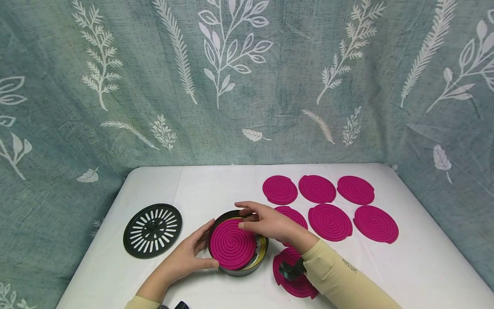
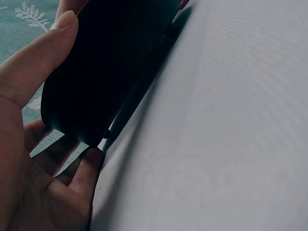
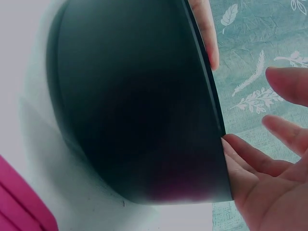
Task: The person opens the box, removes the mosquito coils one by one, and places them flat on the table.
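Note:
A round dark tin [image 1: 244, 271] with a yellowish inside stands at the table's middle. A magenta spiral mosquito coil [image 1: 230, 246] lies within its rim, toward the left side. My left hand [image 1: 189, 253] grips the tin's left side, the thumb near the front rim and fingers around the wall; the left wrist view shows this hand [image 2: 53, 159] against the dark wall. From the right, my right hand [image 1: 266, 219] reaches over the rim and pinches the coil's far right edge. In the right wrist view the tin wall [image 3: 134, 106] hides its pinching fingertips; other fingers [image 3: 288, 86] are spread.
A black slotted round lid [image 1: 174, 216] lies on the white table [image 1: 216, 184] at left. Several more magenta coils [image 1: 329, 222] lie flat at the right, in two rows. Another coil [image 1: 305, 288] lies nearer, below my right forearm. A patterned green curtain [image 1: 285, 128] hangs behind.

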Action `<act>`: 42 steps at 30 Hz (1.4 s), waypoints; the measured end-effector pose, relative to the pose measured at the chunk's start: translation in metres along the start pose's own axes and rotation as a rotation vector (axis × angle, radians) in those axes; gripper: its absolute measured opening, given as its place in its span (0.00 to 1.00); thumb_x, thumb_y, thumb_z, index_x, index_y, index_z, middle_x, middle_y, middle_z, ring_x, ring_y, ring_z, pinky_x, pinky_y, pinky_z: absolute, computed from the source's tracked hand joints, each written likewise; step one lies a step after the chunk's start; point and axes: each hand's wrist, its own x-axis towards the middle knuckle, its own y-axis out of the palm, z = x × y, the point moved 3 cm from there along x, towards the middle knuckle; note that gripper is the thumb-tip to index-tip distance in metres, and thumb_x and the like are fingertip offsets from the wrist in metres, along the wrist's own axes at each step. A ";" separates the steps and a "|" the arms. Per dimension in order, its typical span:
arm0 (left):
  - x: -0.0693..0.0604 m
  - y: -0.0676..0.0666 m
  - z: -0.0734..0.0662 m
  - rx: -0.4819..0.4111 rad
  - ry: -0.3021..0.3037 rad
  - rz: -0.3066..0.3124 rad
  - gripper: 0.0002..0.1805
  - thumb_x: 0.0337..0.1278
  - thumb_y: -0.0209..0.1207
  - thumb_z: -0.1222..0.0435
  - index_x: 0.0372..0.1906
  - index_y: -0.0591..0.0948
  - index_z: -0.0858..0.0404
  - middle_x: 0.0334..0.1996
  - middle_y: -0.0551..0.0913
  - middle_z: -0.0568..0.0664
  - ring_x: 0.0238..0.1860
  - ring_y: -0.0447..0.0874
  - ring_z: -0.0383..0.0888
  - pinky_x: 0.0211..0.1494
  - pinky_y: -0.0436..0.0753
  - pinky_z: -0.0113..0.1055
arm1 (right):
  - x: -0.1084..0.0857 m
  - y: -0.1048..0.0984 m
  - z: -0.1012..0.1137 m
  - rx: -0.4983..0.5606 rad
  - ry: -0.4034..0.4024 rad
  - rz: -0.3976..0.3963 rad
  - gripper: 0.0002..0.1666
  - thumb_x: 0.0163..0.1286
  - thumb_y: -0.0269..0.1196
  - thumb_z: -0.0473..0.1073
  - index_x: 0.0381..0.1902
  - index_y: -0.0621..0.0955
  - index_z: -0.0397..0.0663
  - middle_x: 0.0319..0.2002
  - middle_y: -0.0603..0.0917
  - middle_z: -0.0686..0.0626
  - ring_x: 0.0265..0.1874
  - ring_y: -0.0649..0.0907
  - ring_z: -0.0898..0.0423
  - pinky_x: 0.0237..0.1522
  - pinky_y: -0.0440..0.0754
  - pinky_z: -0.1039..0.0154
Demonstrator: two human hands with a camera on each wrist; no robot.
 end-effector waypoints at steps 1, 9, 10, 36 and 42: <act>0.000 0.000 0.000 0.000 0.004 0.001 0.61 0.33 0.81 0.54 0.77 0.59 0.45 0.73 0.63 0.45 0.72 0.60 0.41 0.70 0.66 0.26 | 0.000 0.000 0.000 0.010 0.000 0.001 0.33 0.69 0.66 0.50 0.70 0.70 0.67 0.63 0.74 0.45 0.60 0.77 0.48 0.58 0.82 0.52; 0.000 0.000 0.001 -0.003 0.018 0.003 0.61 0.33 0.81 0.54 0.78 0.58 0.47 0.73 0.63 0.45 0.72 0.60 0.41 0.70 0.66 0.26 | -0.001 -0.001 -0.001 0.037 0.007 -0.001 0.32 0.68 0.67 0.49 0.68 0.72 0.65 0.60 0.77 0.43 0.54 0.81 0.50 0.53 0.84 0.55; 0.000 0.000 0.001 -0.002 0.016 0.003 0.61 0.33 0.81 0.54 0.77 0.59 0.46 0.73 0.63 0.45 0.72 0.60 0.41 0.70 0.66 0.26 | -0.001 -0.001 -0.001 0.039 0.004 -0.002 0.32 0.68 0.67 0.48 0.68 0.72 0.64 0.60 0.77 0.43 0.53 0.82 0.51 0.54 0.84 0.55; 0.001 0.000 0.003 -0.017 0.008 -0.001 0.61 0.32 0.82 0.55 0.77 0.59 0.42 0.72 0.64 0.44 0.72 0.61 0.41 0.70 0.66 0.25 | 0.005 -0.004 -0.012 0.242 0.079 0.072 0.31 0.69 0.64 0.35 0.69 0.71 0.45 0.49 0.83 0.41 0.43 0.85 0.49 0.39 0.90 0.53; 0.001 0.000 0.003 -0.015 0.017 -0.002 0.60 0.33 0.81 0.55 0.76 0.60 0.42 0.73 0.63 0.44 0.72 0.61 0.41 0.70 0.66 0.25 | 0.006 -0.004 -0.015 0.209 0.109 0.063 0.28 0.69 0.63 0.33 0.66 0.74 0.38 0.49 0.85 0.43 0.41 0.86 0.52 0.36 0.91 0.56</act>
